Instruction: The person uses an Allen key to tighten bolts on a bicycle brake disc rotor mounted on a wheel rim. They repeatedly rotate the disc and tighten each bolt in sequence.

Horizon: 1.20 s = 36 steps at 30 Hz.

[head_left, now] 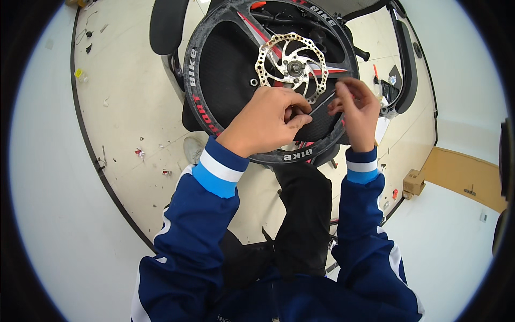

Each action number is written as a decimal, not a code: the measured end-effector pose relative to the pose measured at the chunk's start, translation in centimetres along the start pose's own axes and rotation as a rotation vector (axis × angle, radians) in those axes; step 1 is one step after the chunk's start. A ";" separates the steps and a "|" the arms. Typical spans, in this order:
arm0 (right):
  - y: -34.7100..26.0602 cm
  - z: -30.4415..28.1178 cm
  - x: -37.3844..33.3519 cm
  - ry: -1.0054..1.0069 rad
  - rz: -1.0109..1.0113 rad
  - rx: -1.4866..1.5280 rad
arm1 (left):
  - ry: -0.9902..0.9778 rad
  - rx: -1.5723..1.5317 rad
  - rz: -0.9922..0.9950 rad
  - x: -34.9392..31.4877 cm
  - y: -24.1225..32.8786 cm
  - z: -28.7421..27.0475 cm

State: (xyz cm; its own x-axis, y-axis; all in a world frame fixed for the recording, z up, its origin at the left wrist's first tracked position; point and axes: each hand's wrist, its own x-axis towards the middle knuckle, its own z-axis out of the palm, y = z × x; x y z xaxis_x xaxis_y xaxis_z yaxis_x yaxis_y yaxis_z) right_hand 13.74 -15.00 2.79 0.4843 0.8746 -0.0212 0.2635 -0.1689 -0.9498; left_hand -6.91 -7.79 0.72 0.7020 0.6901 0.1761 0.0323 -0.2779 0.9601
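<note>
A black bicycle wheel (191, 102) with red and white markings lies flat over a black chair seat. A silver disc brake rotor (261, 67), pierced with holes, sits at its hub. Over the wheel's near part, my left hand (265, 118) is closed, thumb and fingers pinched together at the lower end of a thin metal rod (323, 103) that looks like a hex key. My right hand (358, 110) is at the rod's upper end, its fingers curled beside the rim. The left fingers hide the rod's lower tip. A small nut (254, 82) lies left of the rotor.
Black armrests flank the wheel, one at left (167, 27), one at right (409, 64). Scraps and small parts are scattered over the pale floor (120, 107). A cardboard box (413, 182) stands by the right wall. My legs (303, 214) are below the wheel.
</note>
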 end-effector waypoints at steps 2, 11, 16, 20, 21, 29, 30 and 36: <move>-0.2 0.1 -0.7 -0.032 -0.212 -0.269 | 0.076 0.009 0.041 0.1 -0.5 0.0; 0.7 3.8 0.0 0.062 -0.465 -0.398 | 0.318 -0.424 0.142 3.5 -0.6 -0.4; 1.6 5.5 0.2 0.026 -0.205 -0.087 | 0.285 -0.263 0.096 5.4 -2.4 -0.1; 3.1 6.1 0.8 0.078 -0.337 -0.118 | 0.217 -0.158 0.092 5.4 -2.6 0.4; 3.4 6.2 1.0 0.085 -0.369 -0.127 | 0.204 -0.128 0.102 5.5 -2.6 0.4; 3.6 5.3 1.2 0.086 -0.392 -0.165 | 0.121 -0.100 0.105 5.5 -2.2 0.0; 3.6 5.1 1.0 0.057 -0.348 -0.154 | 0.108 -0.115 0.079 5.4 -2.0 0.0; 3.4 5.6 0.7 0.051 -0.289 -0.037 | 0.161 -0.163 0.091 5.7 -2.0 -0.1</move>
State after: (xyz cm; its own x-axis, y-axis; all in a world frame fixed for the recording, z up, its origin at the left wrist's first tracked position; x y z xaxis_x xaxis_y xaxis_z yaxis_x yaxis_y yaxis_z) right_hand 10.33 -12.44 -2.22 0.4261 0.8650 0.2649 0.4264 0.0662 -0.9021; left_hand -3.02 -3.28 -0.16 0.5737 0.7686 0.2831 -0.1501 -0.2411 0.9588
